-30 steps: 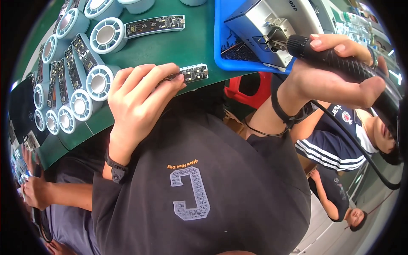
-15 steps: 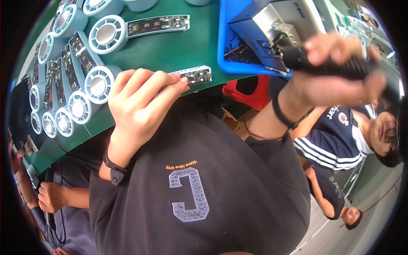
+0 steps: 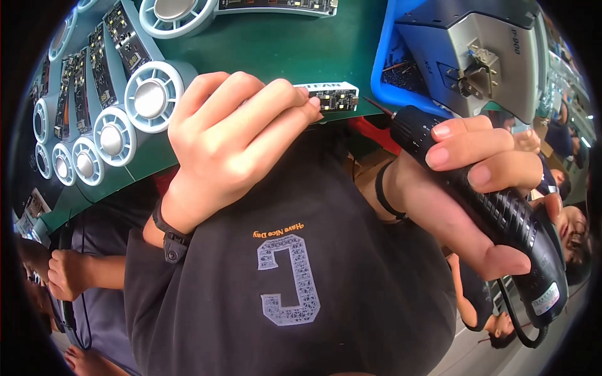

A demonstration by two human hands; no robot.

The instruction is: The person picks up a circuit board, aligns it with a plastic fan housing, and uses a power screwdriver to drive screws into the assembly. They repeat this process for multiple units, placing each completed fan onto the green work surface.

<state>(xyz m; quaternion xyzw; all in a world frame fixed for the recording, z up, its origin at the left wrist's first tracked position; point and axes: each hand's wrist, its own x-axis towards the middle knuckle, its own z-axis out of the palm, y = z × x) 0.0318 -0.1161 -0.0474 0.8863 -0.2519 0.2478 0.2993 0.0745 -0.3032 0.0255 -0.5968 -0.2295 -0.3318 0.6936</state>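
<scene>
My left hand (image 3: 232,138) is closed round a light-blue handle with a black circuit board (image 3: 338,100) along its face. Only the end of this piece juts out past my fingertips; the rest is hidden under the hand. In my right hand (image 3: 433,200) is a black electric screwdriver (image 3: 511,216), gripped round its ribbed body. Its thin bit (image 3: 379,108) points up and left, a small gap away from the board's end. Whether a screw sits on the tip is too small to tell.
Several light-blue round fan housings (image 3: 148,98) with boards in their handles crowd the green table (image 3: 276,53) at left. At right, a grey box-shaped machine (image 3: 501,56) stands in a blue tray (image 3: 380,53). A red stool (image 3: 376,131) is below the edge. Other people sit on both sides.
My right hand has swung the screwdriver down, and its bit now points toward the board's end. My left hand has shifted right and slightly up with the handle piece. The view has shifted too.
</scene>
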